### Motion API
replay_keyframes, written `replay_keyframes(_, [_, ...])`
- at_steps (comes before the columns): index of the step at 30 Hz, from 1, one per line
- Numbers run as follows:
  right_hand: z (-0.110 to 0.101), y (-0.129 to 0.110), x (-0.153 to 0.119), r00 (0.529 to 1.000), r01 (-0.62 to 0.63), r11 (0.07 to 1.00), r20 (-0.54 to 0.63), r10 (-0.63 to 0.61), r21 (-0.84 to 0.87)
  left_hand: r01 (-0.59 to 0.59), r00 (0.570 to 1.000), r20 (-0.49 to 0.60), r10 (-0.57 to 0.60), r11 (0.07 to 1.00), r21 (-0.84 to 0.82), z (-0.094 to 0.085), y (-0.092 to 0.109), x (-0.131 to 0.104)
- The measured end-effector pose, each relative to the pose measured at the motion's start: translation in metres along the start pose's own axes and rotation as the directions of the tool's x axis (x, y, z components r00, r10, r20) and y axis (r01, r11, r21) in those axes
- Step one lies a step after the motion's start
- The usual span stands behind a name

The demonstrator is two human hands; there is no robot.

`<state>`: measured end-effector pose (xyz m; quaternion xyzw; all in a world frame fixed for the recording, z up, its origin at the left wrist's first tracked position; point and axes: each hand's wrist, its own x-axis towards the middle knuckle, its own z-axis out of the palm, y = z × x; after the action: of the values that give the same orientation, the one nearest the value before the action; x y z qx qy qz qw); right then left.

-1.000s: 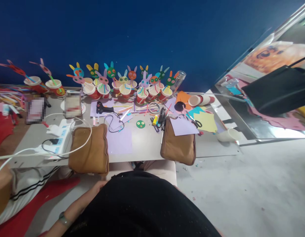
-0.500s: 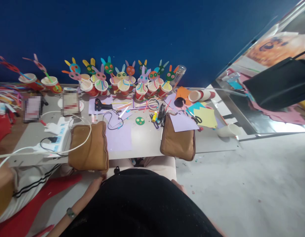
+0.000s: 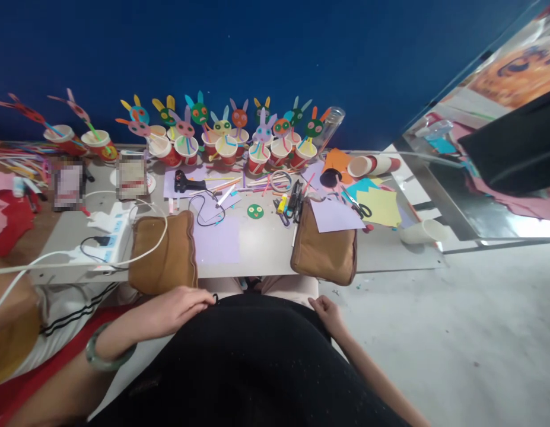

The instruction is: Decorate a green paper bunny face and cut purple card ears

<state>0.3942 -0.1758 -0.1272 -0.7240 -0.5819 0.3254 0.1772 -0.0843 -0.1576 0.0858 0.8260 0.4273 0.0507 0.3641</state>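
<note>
My left hand [image 3: 179, 307] rests at the left edge of my black top [image 3: 257, 367], its fingers stretched out and lying flat, the tips close to a small black loop. Nothing shows in it. On the right side of the top is my right hand [image 3: 328, 314], its fingers curled in with nothing visible inside. Ahead on the grey table [image 3: 266, 252], a green round face [image 3: 256, 212] lies between two brown cushions [image 3: 163, 252] [image 3: 326, 255]. Purple paper [image 3: 216, 240] lies beside the left cushion, and another purple sheet [image 3: 337, 214] partly covers the right one.
Paper cups [image 3: 259, 159] with rabbit figures line the back. A black glue gun [image 3: 190, 182], scissors [image 3: 360, 204], a power strip [image 3: 117, 237] with white cables and yellow paper [image 3: 379, 206] lie on the table. Another person's arm [image 3: 10, 299] is at the left edge.
Both my hands have come up from beside my hips to the front of my top and now show fully. The view has shifted slightly; the table items look unmoved.
</note>
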Motion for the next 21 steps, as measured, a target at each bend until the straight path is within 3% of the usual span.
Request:
replay_keyframes(1, [0.002,-0.002,-0.003,1.000,0.012,1.000,0.028,-0.012,-0.007,-0.003,0.998,0.062,0.006,0.998,-0.059,-0.003,0.001,0.009])
replay_keyframes(3, [0.005,-0.008,-0.010,0.994,0.066,0.997,0.088,-0.062,-0.047,-0.062,0.995,0.079,0.063,0.998,-0.011,-0.010,0.006,0.034])
replay_keyframes(7, [0.003,-0.026,-0.021,0.968,0.224,0.965,0.150,-0.203,-0.136,-0.170,0.984,0.099,0.145,0.925,0.341,-0.017,0.021,0.096])
replay_keyframes(10, [0.001,-0.038,-0.025,0.952,0.291,0.944,0.144,-0.270,-0.156,-0.116,0.993,0.055,0.104,0.808,0.578,-0.012,0.027,0.140])
replay_keyframes(12, [0.003,-0.043,-0.028,0.945,0.318,0.934,0.129,-0.299,-0.163,-0.102,0.995,0.064,0.079,0.753,0.650,-0.007,0.028,0.163])
replay_keyframes(16, [0.009,-0.045,-0.033,0.936,0.349,0.921,0.104,-0.336,-0.172,0.008,0.999,-0.037,0.023,0.737,0.676,0.001,0.019,0.189])
replay_keyframes(21, [0.009,-0.059,-0.035,0.886,0.461,0.868,0.045,-0.461,-0.185,0.073,0.994,-0.104,-0.012,0.793,0.605,0.001,0.002,0.194])
